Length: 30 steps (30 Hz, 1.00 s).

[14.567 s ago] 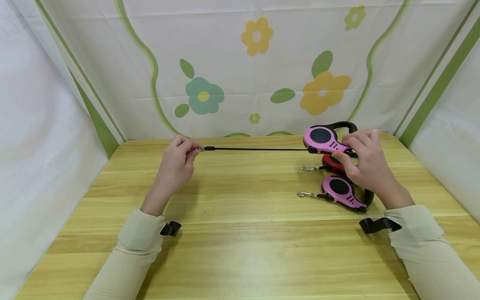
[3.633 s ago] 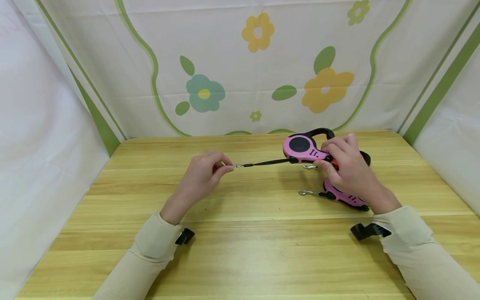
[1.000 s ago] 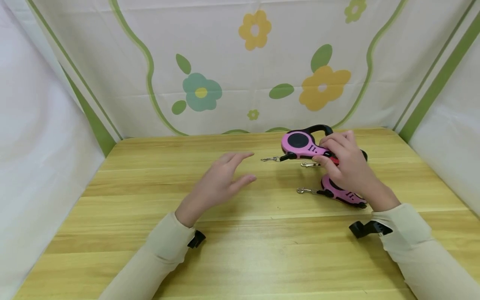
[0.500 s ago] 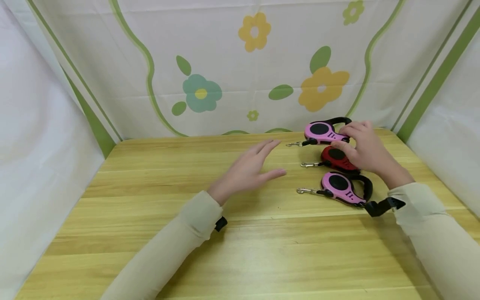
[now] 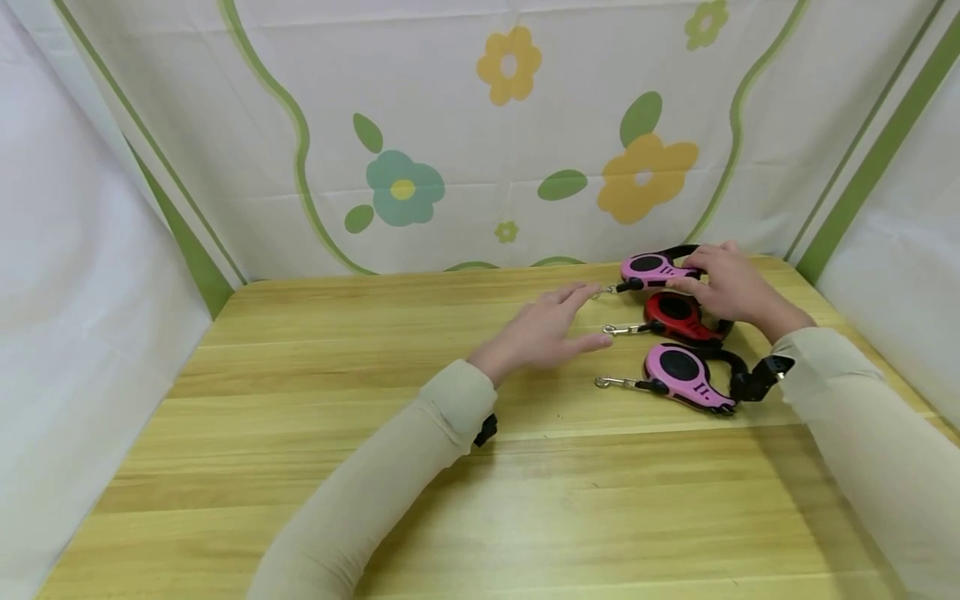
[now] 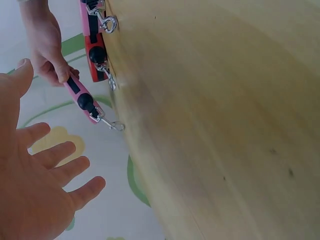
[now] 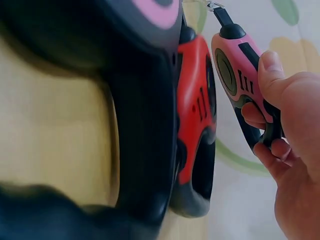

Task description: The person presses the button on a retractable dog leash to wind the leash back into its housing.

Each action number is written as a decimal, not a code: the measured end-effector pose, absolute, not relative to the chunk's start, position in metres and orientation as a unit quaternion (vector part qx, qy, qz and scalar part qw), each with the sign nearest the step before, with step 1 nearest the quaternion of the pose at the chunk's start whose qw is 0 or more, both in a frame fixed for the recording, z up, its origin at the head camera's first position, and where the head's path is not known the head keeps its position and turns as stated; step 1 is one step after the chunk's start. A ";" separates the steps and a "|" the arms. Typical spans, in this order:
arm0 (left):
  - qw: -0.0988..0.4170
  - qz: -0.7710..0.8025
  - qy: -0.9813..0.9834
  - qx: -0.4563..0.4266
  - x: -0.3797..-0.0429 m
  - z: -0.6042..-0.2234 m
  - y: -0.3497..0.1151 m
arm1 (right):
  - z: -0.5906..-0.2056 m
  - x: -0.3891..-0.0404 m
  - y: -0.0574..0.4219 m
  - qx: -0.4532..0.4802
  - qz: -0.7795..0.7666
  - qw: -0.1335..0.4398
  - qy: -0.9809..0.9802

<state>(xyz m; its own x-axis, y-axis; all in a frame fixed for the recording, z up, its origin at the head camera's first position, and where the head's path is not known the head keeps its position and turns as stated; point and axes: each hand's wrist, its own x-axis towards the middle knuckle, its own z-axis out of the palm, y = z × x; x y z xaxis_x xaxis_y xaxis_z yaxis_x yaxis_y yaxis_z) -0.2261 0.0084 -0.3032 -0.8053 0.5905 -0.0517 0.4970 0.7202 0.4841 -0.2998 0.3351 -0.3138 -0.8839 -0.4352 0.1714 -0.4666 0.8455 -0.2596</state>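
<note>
Toward the back right of the table, my right hand (image 5: 738, 287) grips a pink-and-black retractable dog leash (image 5: 647, 267) by its handle end. In the right wrist view, thumb and fingers wrap this leash (image 7: 242, 70). Its metal clip (image 6: 112, 125) hangs on a short bit of black strap. My left hand (image 5: 543, 329) is open, fingers spread and holding nothing; its fingertips overlap the clip in the head view. A red retractable leash (image 5: 693, 332) lies just in front of the held one. Nearer still lies another pink leash (image 5: 705, 394), its clip (image 5: 618, 382) pointing left.
The wooden table (image 5: 375, 483) is enclosed by white cloth, with a flowered cloth (image 5: 480, 150) behind its back edge. The right wrist's black camera mount (image 5: 761, 379) overlaps the near pink leash's handle in the head view.
Earlier my left hand held the clip with the cord drawn out; the cord shortened and that hand let go. The held leash has moved back and right, and my left hand has followed rightward.
</note>
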 end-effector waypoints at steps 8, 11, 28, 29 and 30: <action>0.132 0.230 0.919 0.293 -0.229 -0.310 0.023 | -0.317 -0.313 0.343 0.225 0.132 -0.008 -0.965; 0.136 0.225 0.918 0.298 -0.229 -0.311 0.026 | -0.317 -0.318 0.346 0.220 0.128 -0.042 -0.966; 0.112 0.205 0.936 0.264 -0.224 -0.307 0.012 | -0.320 -0.314 0.362 0.173 0.151 -0.064 -0.971; 0.102 0.199 0.940 0.257 -0.223 -0.307 0.007 | -0.319 -0.311 0.360 0.172 0.153 -0.051 -0.972; 0.090 0.192 0.945 0.251 -0.222 -0.306 0.001 | -0.317 -0.308 0.357 0.169 0.152 -0.038 -0.973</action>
